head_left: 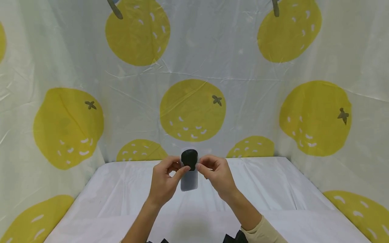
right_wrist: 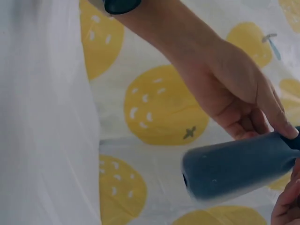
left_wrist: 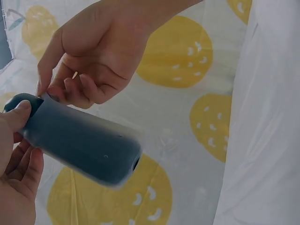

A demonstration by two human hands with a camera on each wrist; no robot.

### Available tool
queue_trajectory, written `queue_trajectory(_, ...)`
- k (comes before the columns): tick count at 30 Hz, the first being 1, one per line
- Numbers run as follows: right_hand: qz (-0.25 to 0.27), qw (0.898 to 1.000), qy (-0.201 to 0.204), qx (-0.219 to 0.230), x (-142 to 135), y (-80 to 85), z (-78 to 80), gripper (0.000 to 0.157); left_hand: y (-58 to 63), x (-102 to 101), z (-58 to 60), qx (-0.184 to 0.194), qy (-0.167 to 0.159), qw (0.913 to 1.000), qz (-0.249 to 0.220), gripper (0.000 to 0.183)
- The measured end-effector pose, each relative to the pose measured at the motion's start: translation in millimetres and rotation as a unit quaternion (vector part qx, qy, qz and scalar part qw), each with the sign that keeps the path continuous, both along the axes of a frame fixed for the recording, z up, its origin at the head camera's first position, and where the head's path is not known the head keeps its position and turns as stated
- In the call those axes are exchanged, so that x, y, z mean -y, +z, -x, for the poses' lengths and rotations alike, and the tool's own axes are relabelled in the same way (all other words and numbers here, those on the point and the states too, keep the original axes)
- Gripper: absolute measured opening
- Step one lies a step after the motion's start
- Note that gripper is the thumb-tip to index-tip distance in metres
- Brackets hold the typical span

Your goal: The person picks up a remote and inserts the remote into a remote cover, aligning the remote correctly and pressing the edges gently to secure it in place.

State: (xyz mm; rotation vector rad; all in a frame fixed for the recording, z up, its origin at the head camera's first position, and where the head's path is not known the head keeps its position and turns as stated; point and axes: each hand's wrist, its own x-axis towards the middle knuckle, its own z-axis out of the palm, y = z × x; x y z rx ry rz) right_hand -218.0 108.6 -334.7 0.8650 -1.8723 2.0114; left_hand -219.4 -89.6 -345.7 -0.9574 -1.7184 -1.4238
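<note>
A flat, rounded frosted blue-grey sleeve (head_left: 189, 182) with a black rounded piece (head_left: 189, 158) at its upper end is held up in front of me. My left hand (head_left: 164, 180) grips it from the left, thumb pressed on the black piece and fingers behind. From the other side my right hand (head_left: 217, 175) pinches at the sleeve's upper right edge, beside the black piece. In the left wrist view the frosted sleeve (left_wrist: 86, 143) slants down to the right, a small dark slot at its far end. The right wrist view shows the sleeve (right_wrist: 234, 164) beneath the left hand (right_wrist: 229, 89).
A white-covered table (head_left: 133, 199) spreads below the hands. Behind and at both sides hangs a pale curtain (head_left: 194, 71) printed with yellow fruit. Black objects (head_left: 235, 237) show at the bottom edge, near the right sleeve (head_left: 264, 229).
</note>
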Motion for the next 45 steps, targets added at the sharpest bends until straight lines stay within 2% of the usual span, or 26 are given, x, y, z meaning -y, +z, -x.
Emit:
queue_trajectory(5,-0.040,0.999,-0.018,-0.004,-4.2,3.6,1.7,0.013,2.1,0.2,-2.1,0.016,-0.023,0.9996,-0.009,0.028)
queue_trajectory(10,-0.054,0.998,-0.032,-0.010,-6.4,6.9,1.7,0.031,3.8,3.6,-1.4,0.033,-0.066,0.9971,-0.018,0.025)
queue_trajectory(13,-0.065,0.997,-0.009,-0.028,-7.9,5.6,2.6,0.036,2.6,3.4,-0.3,0.030,-0.087,0.9955,-0.020,0.024)
queue_trajectory(15,-0.073,0.996,0.011,-0.046,-9.2,3.9,3.7,0.032,2.2,2.8,0.0,0.031,-0.095,0.9948,-0.021,0.023)
queue_trajectory(19,-0.084,0.993,0.029,-0.083,-7.9,2.2,4.9,0.023,4.1,4.3,-1.0,0.039,-0.086,0.9953,-0.021,0.025)
queue_trajectory(24,-0.096,0.989,0.032,-0.110,-5.1,1.1,5.4,0.026,7.5,6.6,-3.9,0.044,-0.044,0.9979,-0.020,0.031)
queue_trajectory(28,-0.106,0.987,0.023,-0.120,-3.6,0.7,4.7,0.027,9.9,7.5,-5.3,0.003,-0.008,0.9989,-0.047,0.035)
queue_trajectory(31,-0.106,0.985,0.018,-0.132,-3.5,0.8,4.9,0.027,12.2,7.5,-5.3,-0.028,0.002,0.9976,-0.063,0.028)
queue_trajectory(34,-0.101,0.984,0.024,-0.146,-4.0,0.5,6.1,0.028,13.9,7.9,-4.5,-0.036,-0.006,0.9973,-0.064,0.020)
queue_trajectory(39,-0.097,0.983,0.035,-0.154,-3.3,-0.6,6.4,0.028,13.7,11.2,-3.0,-0.026,-0.030,0.9977,-0.055,0.018)
queue_trajectory(45,-0.099,0.980,0.035,-0.167,-1.0,-0.5,4.5,0.028,12.3,15.0,-4.5,0.014,-0.061,0.9975,-0.033,0.020)
